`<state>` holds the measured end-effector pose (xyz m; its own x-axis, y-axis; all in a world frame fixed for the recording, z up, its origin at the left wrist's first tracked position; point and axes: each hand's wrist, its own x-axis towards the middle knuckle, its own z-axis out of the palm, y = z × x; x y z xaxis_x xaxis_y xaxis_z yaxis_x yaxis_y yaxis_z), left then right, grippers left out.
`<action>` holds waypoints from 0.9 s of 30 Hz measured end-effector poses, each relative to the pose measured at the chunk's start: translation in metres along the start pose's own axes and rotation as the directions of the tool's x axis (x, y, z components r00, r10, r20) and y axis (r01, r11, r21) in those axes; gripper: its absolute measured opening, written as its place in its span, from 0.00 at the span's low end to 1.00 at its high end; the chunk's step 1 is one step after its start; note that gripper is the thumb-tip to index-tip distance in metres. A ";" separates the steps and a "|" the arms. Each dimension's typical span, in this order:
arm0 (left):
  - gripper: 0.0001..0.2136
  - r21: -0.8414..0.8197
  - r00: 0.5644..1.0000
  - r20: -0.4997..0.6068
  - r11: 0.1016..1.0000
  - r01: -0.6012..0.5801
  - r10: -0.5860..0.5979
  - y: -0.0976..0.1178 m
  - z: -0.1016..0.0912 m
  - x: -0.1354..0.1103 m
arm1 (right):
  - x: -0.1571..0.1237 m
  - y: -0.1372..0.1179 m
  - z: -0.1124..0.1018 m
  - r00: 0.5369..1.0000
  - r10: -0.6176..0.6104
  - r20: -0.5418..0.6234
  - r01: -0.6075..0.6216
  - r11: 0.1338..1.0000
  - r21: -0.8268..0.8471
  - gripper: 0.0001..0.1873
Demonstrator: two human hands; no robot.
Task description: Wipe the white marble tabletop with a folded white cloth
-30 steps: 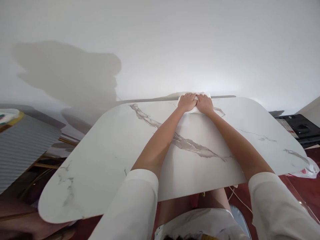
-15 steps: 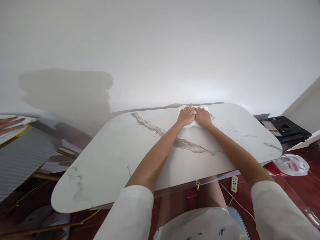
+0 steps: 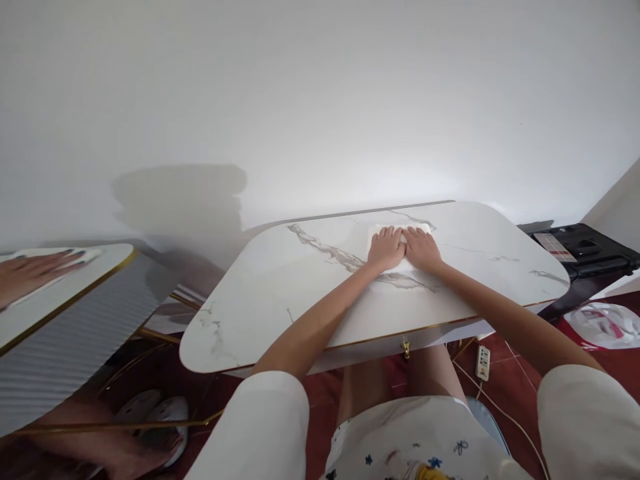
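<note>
Both palms are pressed down on a folded white cloth (image 3: 375,235), possibly a paper towel, lying on a white marble-patterned table (image 3: 270,300). My left hand (image 3: 387,249) covers its left part, fingers laid flat and pointing toward the wall. Beside it, my right hand (image 3: 421,248) lies flat on the right part, and the two thumbs are close together at the middle. Much of the cloth is hidden under the hands. Grey-brown veins run across the tabletop around them.
At left, another person's hand (image 3: 43,272) rests on a white cloth on a second table (image 3: 123,253) with a gold edge. Behind stands a plain wall (image 3: 320,100). A black case (image 3: 587,247), a plastic bag (image 3: 603,325) and a power strip (image 3: 483,363) are to the right.
My hands and the cloth have slid back from the table's far edge toward me. The view has shifted, showing more of the left table and the other person's hand.
</note>
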<state>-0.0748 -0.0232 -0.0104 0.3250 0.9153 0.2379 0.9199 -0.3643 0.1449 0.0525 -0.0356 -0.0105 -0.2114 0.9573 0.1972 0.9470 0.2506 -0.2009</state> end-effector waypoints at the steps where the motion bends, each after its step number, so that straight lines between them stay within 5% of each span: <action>1: 0.21 0.000 1.000 0.000 1.000 0.003 -0.003 0.002 -0.001 -0.006 | -0.006 -0.002 -0.001 1.000 0.001 0.001 -0.001 1.000 -0.011 0.28; 18: 0.24 0.004 0.995 0.070 0.998 0.070 -0.070 0.044 -0.022 -0.099 | -0.097 -0.014 -0.010 0.997 -0.073 0.013 0.073 0.997 0.021 0.29; 27: 0.25 -0.110 0.981 0.062 0.976 0.188 -0.182 0.071 -0.018 -0.114 | -0.111 0.014 -0.013 0.983 -0.185 0.000 0.184 0.980 0.070 0.29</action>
<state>-0.0503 -0.1569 -0.0096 0.1649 0.9752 0.1479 0.9349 -0.2023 0.2917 0.0921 -0.1399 -0.0226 -0.3830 0.8945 0.2305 0.8724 0.4323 -0.2281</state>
